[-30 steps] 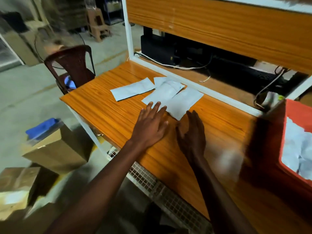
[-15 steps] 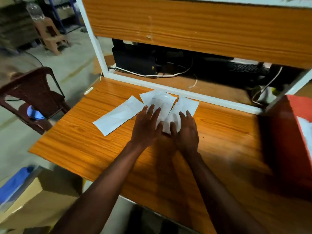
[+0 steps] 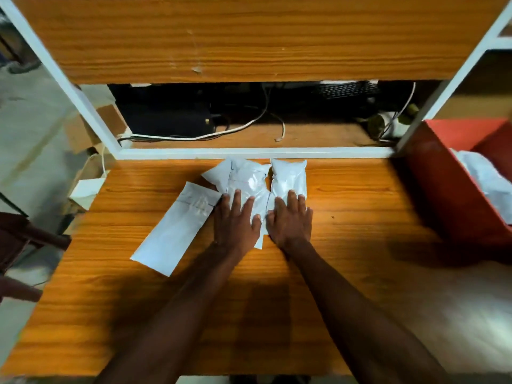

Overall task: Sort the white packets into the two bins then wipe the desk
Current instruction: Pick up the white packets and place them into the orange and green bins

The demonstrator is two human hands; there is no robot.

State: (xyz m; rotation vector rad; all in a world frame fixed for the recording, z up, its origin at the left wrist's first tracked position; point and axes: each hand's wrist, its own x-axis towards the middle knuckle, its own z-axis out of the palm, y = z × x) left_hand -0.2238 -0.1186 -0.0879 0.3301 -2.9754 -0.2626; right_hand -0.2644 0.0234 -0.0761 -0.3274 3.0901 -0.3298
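Both hands are now lying further onto the cluster of white packets than half a second ago, when their fingertips were only reaching its near edge. The left hand (image 3: 235,221) is resting flat, fingers spread, on the crinkled middle packet (image 3: 248,180), and the right hand (image 3: 291,220) is pressing flat, fingers close together, on the right packet (image 3: 289,176); neither hand is pinching or lifting anything yet. A long flat packet (image 3: 178,228) is lying apart to the left, untouched, and a smaller packet corner (image 3: 217,174) is peeking out at the far left of the cluster. All of these are sitting mid-surface, on the wooden surface (image 3: 360,217), just near the white frame rail. The red bin (image 3: 454,189) is standing at the right edge with white packets already inside; a second bin is not in view. The sorting step seems to be under way, with wiping not yet begun. Next, the hands probably need to curl round a packet each, or gather them, and carry them to the bins; the glossy film may slip, so a firm pinch at an edge would help.
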